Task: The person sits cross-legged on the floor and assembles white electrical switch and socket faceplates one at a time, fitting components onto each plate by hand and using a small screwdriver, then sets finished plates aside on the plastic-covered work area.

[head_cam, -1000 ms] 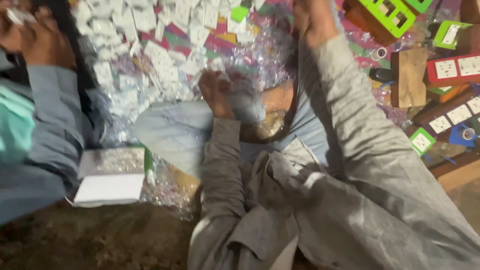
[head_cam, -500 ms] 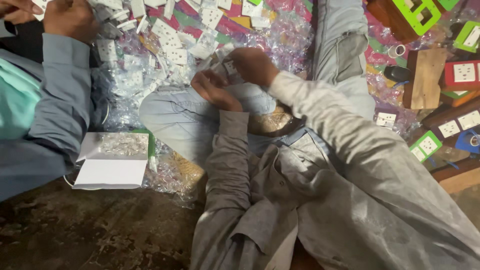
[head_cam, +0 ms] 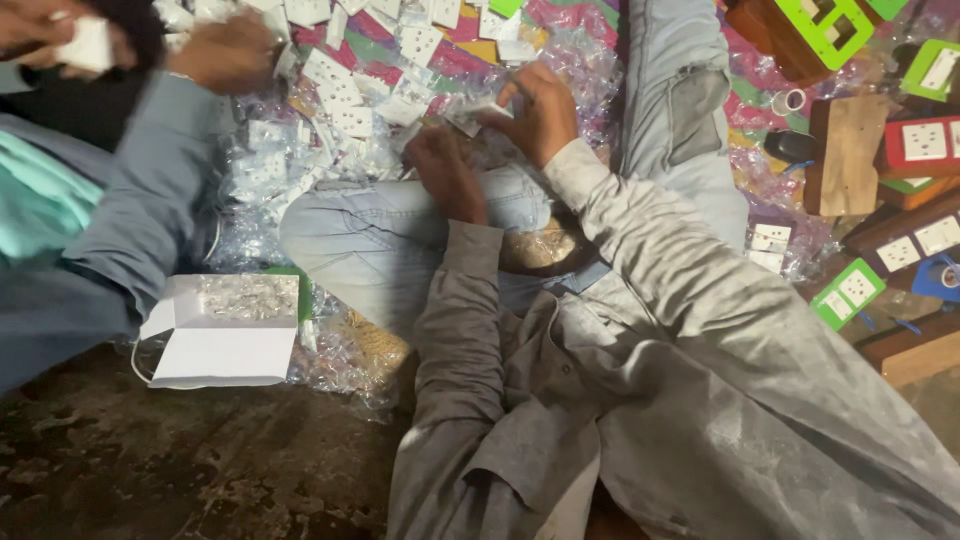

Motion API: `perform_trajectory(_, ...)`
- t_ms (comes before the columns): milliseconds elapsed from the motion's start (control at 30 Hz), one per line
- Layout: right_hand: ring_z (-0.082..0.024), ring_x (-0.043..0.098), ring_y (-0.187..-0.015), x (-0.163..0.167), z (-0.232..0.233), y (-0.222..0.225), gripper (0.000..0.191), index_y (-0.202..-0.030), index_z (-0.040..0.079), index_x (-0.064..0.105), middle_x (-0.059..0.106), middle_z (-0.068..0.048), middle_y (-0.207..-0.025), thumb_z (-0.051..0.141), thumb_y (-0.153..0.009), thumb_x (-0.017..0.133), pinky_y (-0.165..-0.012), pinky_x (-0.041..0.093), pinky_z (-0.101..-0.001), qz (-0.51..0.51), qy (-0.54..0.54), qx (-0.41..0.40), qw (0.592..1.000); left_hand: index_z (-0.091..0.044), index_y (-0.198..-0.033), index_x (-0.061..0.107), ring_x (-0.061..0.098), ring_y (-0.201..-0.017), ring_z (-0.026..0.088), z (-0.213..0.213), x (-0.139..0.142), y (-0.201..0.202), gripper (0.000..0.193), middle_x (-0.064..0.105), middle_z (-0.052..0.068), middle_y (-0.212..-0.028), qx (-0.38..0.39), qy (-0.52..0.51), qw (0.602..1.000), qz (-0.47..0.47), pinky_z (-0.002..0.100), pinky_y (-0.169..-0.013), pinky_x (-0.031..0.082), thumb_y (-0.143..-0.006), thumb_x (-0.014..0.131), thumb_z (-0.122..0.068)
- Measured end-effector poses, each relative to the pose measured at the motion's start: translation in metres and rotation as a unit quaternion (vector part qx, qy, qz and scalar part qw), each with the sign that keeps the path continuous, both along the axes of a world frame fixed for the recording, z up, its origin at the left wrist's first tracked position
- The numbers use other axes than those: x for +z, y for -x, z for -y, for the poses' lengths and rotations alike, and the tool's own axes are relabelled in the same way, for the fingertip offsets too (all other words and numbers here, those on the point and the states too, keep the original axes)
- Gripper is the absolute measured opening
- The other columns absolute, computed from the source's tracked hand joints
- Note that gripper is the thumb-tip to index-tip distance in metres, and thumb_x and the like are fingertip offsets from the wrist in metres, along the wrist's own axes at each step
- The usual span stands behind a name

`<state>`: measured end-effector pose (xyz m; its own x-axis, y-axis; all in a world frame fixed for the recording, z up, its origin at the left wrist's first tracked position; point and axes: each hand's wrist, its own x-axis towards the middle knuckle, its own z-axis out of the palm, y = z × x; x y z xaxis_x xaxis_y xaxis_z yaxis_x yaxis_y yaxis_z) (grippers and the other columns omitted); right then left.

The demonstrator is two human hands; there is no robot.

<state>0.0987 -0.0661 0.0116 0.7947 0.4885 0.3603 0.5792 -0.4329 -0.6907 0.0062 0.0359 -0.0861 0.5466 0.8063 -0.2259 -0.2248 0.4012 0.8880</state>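
I sit on the floor with my jeans-clad knee [head_cam: 380, 240] drawn up. My right hand [head_cam: 542, 112] is closed on a small clear plastic packet [head_cam: 478, 112] with a white piece in it, just above the knee. My left hand [head_cam: 446, 175] curls at the packet's near end, fingers pinching the plastic. Beyond both hands spreads a heap of white socket plates in clear wrappers [head_cam: 340, 95] on a colourful mat. An open white box [head_cam: 215, 335] holding more clear packets lies on the floor left of my knee.
A co-worker in a blue sleeve [head_cam: 140, 210] sits at the left, one hand [head_cam: 228, 52] over the heap. At the right lie wooden blocks [head_cam: 848, 150] and green and red framed socket boards [head_cam: 922, 145]. Bare dirty floor [head_cam: 200, 470] is nearest me.
My right hand came down from a far reach and met my left hand over the knee. The co-worker's hands shifted over the heap. The view tilted slightly.
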Motion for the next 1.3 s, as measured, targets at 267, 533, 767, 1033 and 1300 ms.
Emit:
perform_trajectory(267, -0.018, 0.062, -0.080, 0.024, 0.040, 0.043, 0.022, -0.103, 0.007, 0.072, 0.067, -0.011, -0.108, 0.009, -0.085, 0.085, -0.067, 0.051, -0.0333, -0.093, -0.006, 0.131, 0.987, -0.003, -0.143, 0.051, 0.070, -0.101, 0.022, 0.001, 0.026, 0.006, 0.061, 0.068, 0.014, -0.121, -0.213, 0.196, 0.945, 0.150, 0.034, -0.084, 0.060, -0.107, 0.046, -0.051)
perform_trajectory(533, -0.014, 0.066, -0.065, 0.009, 0.080, 0.030, 0.043, -0.134, 0.005, 0.056, 0.077, -0.008, -0.105, 0.000, -0.091, 0.054, -0.062, 0.057, -0.0292, -0.529, -0.215, 0.000, 0.821, 0.003, -0.131, 0.061, 0.076, -0.097, 0.023, -0.005, 0.038, 0.004, 0.067, 0.072, 0.017, -0.118, -0.223, 0.171, 0.958, 0.061, 0.032, -0.077, 0.058, -0.102, 0.047, -0.055)
perform_trajectory(767, -0.034, 0.067, -0.072, 0.047, 0.066, 0.064, 0.035, -0.134, 0.014, 0.070, 0.071, -0.015, -0.084, 0.019, -0.100, 0.070, -0.064, 0.052, -0.0429, -0.049, 0.089, 0.127, 0.987, 0.006, -0.101, 0.068, 0.066, -0.071, 0.019, 0.000, 0.029, 0.006, 0.064, 0.068, 0.012, -0.088, -0.097, 0.055, 0.993, -0.035, 0.033, -0.059, 0.054, -0.106, 0.053, -0.055)
perform_trajectory(1033, -0.035, 0.066, -0.070, 0.030, 0.070, 0.064, 0.032, -0.132, 0.014, 0.071, 0.066, -0.014, -0.080, 0.021, -0.100, 0.066, -0.061, 0.050, -0.0455, -0.022, 0.139, 0.098, 0.985, 0.005, -0.103, 0.068, 0.065, -0.067, 0.022, 0.002, 0.007, -0.002, 0.071, 0.069, 0.012, -0.081, -0.116, -0.105, 0.978, -0.136, 0.034, -0.057, 0.049, -0.110, 0.036, -0.058)
perform_trajectory(1300, -0.037, 0.070, -0.082, 0.008, 0.056, 0.086, 0.019, -0.118, 0.011, 0.067, 0.071, -0.014, -0.095, 0.022, -0.102, 0.064, -0.069, 0.055, -0.0473, -0.011, 0.121, 0.014, 0.992, 0.004, -0.092, 0.073, 0.062, -0.059, 0.024, 0.021, 0.036, -0.002, 0.060, 0.069, 0.012, -0.069, -0.037, -0.265, 0.935, -0.233, 0.039, -0.058, 0.050, -0.107, 0.043, -0.046)
